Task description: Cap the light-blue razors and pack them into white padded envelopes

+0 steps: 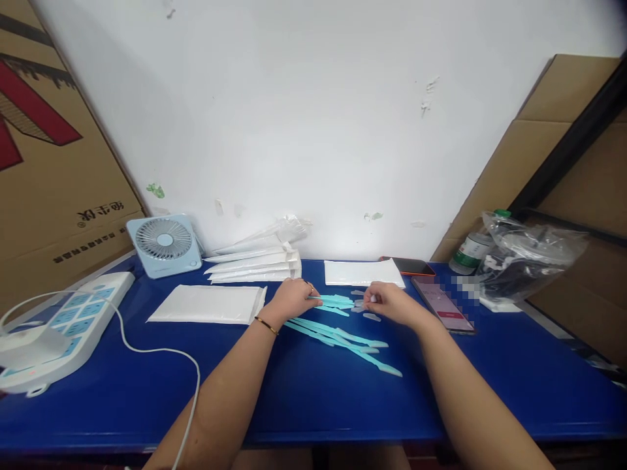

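2 hands: mine, meeting over blue table [313, 405]
Left hand [290, 298]: gripping teal sticks [336, 301]
Right hand [392, 303]: pinching a small clear cap [372, 298]

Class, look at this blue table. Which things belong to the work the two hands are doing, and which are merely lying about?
In the work: left hand gripping teal sticks; right hand at their tips; spare sticks; clear caps.

Lying about: fan; power strip; phone; bottle; plastic bag; white packets, untouched.
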`<move>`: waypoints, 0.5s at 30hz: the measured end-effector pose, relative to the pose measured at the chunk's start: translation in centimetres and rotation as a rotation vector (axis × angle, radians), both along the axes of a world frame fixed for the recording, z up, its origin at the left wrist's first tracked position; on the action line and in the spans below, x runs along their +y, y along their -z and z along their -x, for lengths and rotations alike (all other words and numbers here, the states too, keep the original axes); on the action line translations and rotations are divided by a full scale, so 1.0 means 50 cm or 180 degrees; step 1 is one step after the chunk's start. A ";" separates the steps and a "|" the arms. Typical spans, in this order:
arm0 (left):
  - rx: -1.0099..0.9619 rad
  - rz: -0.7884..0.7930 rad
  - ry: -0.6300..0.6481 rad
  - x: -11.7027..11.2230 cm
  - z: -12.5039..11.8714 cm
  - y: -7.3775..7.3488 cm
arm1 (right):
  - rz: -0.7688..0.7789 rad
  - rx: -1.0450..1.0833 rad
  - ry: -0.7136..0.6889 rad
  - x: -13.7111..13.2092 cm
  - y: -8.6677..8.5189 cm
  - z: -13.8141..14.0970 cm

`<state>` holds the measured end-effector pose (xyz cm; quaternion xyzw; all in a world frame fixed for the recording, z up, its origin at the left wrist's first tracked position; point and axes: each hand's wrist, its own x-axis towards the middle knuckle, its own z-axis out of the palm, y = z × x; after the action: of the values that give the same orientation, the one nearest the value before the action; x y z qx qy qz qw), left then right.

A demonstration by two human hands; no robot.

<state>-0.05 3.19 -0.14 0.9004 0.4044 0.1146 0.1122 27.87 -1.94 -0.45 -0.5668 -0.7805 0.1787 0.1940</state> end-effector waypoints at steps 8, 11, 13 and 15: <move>-0.0110 -0.0127 -0.0072 -0.006 0.001 0.010 | 0.0169 -0.0013 -0.0625 -0.039 -0.011 0.084; -0.0220 0.0200 0.0339 -0.015 0.004 0.004 | 0.0267 -0.0294 -0.0901 -0.047 -0.004 0.112; -0.0236 0.0387 0.0609 -0.022 0.001 0.000 | 0.0238 -0.0350 -0.0899 -0.045 0.002 0.120; -0.0168 0.0432 0.0781 -0.028 -0.004 -0.001 | 0.0218 -0.0236 -0.0764 -0.042 0.002 0.119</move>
<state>0.14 1.78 -0.10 0.9301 0.2950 0.0961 0.1965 21.89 -4.06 -0.56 -0.4818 -0.8428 0.2061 0.1228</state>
